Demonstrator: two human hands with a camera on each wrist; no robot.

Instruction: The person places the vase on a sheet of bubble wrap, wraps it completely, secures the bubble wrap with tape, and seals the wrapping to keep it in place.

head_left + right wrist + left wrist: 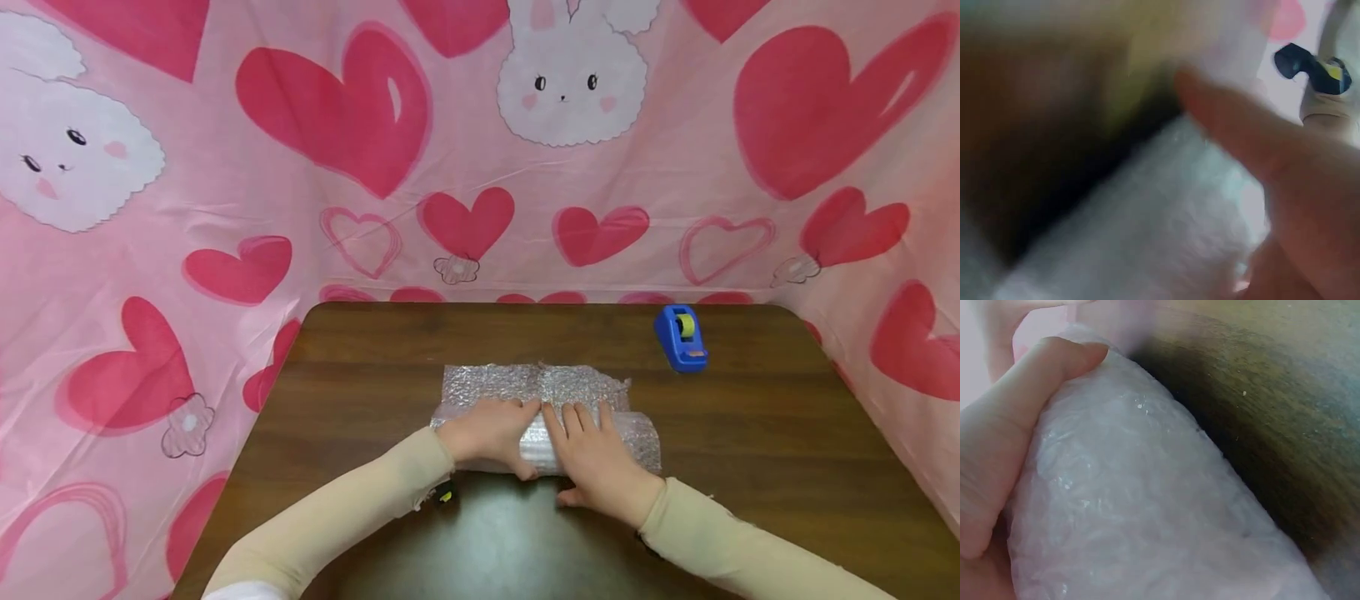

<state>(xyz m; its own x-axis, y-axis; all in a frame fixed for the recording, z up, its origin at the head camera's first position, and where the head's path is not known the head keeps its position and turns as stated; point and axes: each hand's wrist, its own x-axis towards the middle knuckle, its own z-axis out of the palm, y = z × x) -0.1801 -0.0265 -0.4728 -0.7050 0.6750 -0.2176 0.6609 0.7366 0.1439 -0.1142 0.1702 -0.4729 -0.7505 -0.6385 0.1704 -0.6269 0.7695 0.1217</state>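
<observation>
A roll of bubble wrap [538, 446] lies crosswise on the brown table, its loose flap [491, 382] spread flat behind it. My left hand [487, 429] grips the roll left of its middle, thumb along the near side and fingers over the top. The left wrist view shows that thumb on the bubbly surface [1129, 475]. My right hand [600, 458] presses on the roll right of its middle with fingers stretched over it, and its thumb points inward at the near side. Blurred in the right wrist view, the right thumb [1241, 125] overlaps the wrap [1147, 225]. Whatever is inside the roll is hidden.
A blue tape dispenser [682, 340] with a yellow core stands at the table's back right. Pink cloth [450, 167] printed with hearts and rabbits hangs behind and at both sides. The wooden table [360, 350] has rounded back corners.
</observation>
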